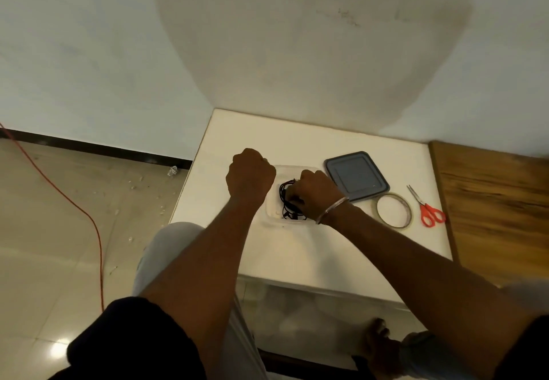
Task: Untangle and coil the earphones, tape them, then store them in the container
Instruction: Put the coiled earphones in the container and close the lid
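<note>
Gripping the likely limp, light earphones [285,198] by the whole bundle, the right hand [318,191] reaches into the container [271,213]. Left hand [251,171] is fisted; its hold is unclear.

Light was dim and warm overall. A broad rounded shadow darkened the off-white plaster wall [297,52], whose flanks looked cooler and brighter. One hard glare spot shone on the glossy beige floor tiles [59,348]. The square white desk [341,249] was the brightest area, and the black tangled earphones [283,198] showed only as a dark mass without detail. Straight edges bowed toward the frame borders, and everything looked soft.
</note>
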